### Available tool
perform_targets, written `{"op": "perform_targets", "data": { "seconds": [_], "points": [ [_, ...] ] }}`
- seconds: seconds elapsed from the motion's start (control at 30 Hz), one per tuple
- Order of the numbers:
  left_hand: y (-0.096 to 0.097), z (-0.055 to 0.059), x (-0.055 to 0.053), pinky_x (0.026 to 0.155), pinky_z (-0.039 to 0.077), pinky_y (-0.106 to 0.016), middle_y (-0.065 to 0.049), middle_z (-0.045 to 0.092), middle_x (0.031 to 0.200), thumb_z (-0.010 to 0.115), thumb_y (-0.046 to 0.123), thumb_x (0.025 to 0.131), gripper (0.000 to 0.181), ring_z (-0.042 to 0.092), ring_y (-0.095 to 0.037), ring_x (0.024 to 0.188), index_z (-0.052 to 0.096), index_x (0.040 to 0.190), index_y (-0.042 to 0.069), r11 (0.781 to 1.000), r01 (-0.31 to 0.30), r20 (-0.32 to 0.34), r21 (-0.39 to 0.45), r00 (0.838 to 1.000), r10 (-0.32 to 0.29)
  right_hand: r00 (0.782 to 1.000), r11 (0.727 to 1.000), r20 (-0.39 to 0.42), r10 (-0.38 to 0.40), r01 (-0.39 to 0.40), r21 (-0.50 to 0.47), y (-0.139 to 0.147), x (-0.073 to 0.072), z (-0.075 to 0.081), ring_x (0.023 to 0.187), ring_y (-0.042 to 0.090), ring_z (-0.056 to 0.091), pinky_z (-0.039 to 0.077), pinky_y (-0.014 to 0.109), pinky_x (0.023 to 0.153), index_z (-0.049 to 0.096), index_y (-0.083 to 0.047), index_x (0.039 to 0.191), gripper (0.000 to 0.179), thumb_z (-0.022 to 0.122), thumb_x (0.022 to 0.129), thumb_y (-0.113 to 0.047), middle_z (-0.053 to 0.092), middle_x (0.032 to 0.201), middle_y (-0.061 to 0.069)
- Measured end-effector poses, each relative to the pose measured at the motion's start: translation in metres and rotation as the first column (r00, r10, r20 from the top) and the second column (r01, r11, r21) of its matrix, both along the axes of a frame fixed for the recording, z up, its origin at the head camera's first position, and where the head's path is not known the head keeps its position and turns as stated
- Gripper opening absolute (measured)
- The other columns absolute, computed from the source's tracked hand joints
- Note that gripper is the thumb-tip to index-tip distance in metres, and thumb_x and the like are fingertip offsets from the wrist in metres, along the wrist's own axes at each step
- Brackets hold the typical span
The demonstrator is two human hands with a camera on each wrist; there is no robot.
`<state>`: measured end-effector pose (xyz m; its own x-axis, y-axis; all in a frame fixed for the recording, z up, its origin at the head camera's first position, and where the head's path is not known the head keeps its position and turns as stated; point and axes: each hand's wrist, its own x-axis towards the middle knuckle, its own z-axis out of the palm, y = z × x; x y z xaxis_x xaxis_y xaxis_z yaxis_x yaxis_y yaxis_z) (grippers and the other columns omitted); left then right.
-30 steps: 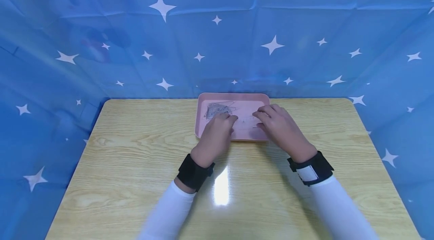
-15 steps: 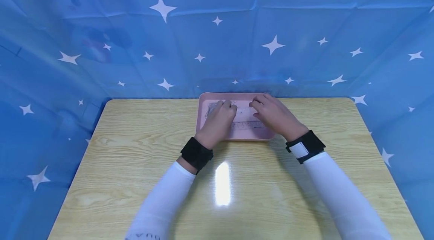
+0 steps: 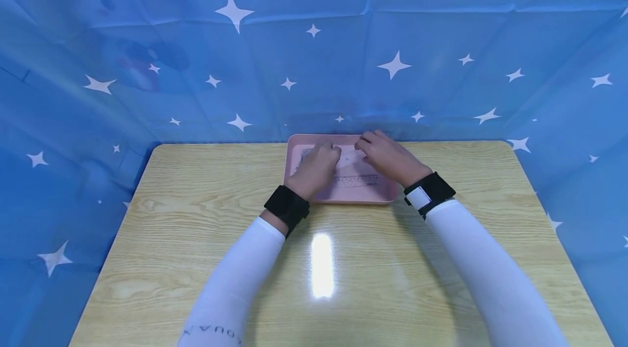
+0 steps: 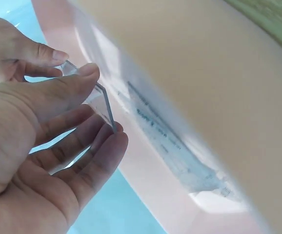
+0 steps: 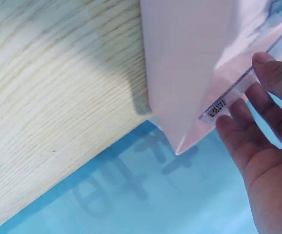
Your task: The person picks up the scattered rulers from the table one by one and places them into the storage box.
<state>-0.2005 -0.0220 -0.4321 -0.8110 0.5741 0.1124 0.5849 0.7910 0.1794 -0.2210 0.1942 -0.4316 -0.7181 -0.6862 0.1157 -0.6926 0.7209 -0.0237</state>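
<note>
Over the pink tray (image 3: 343,198) my two hands hold a clear, flat plastic piece (image 3: 349,158) between them. My left hand (image 3: 316,167) grips its left side; in the left wrist view, the thumb lies along the edge of the piece (image 4: 99,100), near an angled corner, and the fingers curl beneath. My right hand (image 3: 390,159) pinches the other end. Whether the piece is a set square or another shape is unclear. Below it in the tray lies a clear ruler (image 3: 355,180); a barcode shows on the ruler (image 5: 218,108) in the right wrist view.
A see-through packet (image 4: 165,141) with printing lies in the tray, mostly behind my left hand in the head view. The tray stands at the far edge of a wooden table (image 3: 196,216), against a blue star-patterned cloth (image 3: 314,74).
Both hands have moved away from me toward the tray's far side, with the clear piece between them. The ruler in the tray shows more plainly now, and the packet is more covered.
</note>
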Motion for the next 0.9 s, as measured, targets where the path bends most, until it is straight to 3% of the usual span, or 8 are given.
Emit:
{"op": "perform_targets", "data": {
  "seconds": [0.13, 0.27, 0.47, 0.67, 0.9],
  "points": [
    [0.003, 0.0, -0.006, 0.07, 0.056, -0.035, -0.017, 0.065, 0.096, 0.051, -0.008, 0.1, 0.022, 0.066, -0.025, 0.085, 0.071, 0.104, 0.0, 1.0, -0.014, 0.061, -0.017, 0.998, 0.015, 0.999, 0.999, -0.019, 0.032, -0.032, 0.026, -0.001, -0.007, -0.006, 0.116, 0.031, 0.062, 0.053, 0.041, 0.104, 0.067, -0.001, 0.122, 0.031, 0.077, 0.093, -0.008, 0.067, 0.121, 0.016],
    [0.007, -0.003, -0.01, 0.072, 0.057, -0.036, -0.016, 0.065, 0.099, 0.054, -0.005, 0.1, 0.02, 0.068, -0.026, 0.088, 0.071, 0.107, 0.002, 0.998, -0.032, 0.109, -0.06, 0.993, 0.039, 0.999, 0.998, 0.017, 0.041, -0.042, 0.049, -0.001, -0.014, -0.011, 0.116, 0.033, 0.062, 0.054, 0.043, 0.102, 0.065, 0.001, 0.124, 0.032, 0.074, 0.095, -0.009, 0.066, 0.124, 0.017],
    [0.012, -0.013, -0.014, 0.075, 0.058, -0.038, -0.016, 0.067, 0.101, 0.056, -0.006, 0.098, 0.021, 0.069, -0.028, 0.089, 0.072, 0.109, 0.002, 0.997, -0.016, 0.118, -0.078, 0.993, 0.025, 0.997, 0.995, 0.08, 0.019, -0.027, 0.096, -0.002, -0.022, -0.017, 0.118, 0.035, 0.062, 0.053, 0.044, 0.103, 0.063, 0.0, 0.129, 0.033, 0.07, 0.098, -0.008, 0.064, 0.13, 0.019],
    [0.017, -0.026, -0.016, 0.077, 0.057, -0.036, -0.016, 0.069, 0.102, 0.053, -0.004, 0.1, 0.022, 0.069, -0.027, 0.093, 0.072, 0.11, 0.002, 0.996, 0.018, 0.139, -0.085, 0.99, -0.006, 0.991, 0.987, 0.129, -0.031, 0.01, 0.159, -0.002, -0.025, -0.023, 0.126, 0.037, 0.06, 0.049, 0.047, 0.108, 0.061, -0.003, 0.133, 0.034, 0.062, 0.099, 0.002, 0.062, 0.138, 0.02],
    [0.021, -0.032, -0.015, 0.078, 0.058, -0.036, -0.016, 0.069, 0.102, 0.053, -0.003, 0.102, 0.023, 0.069, -0.028, 0.093, 0.072, 0.113, 0.002, 0.995, 0.004, 0.151, -0.102, 0.988, 0.011, 0.995, 0.992, 0.096, 0.007, -0.019, 0.126, -0.004, -0.027, -0.029, 0.118, 0.034, 0.064, 0.052, 0.043, 0.103, 0.066, -0.005, 0.121, 0.023, 0.062, 0.099, 0.001, 0.067, 0.124, 0.017]
  ]
}}
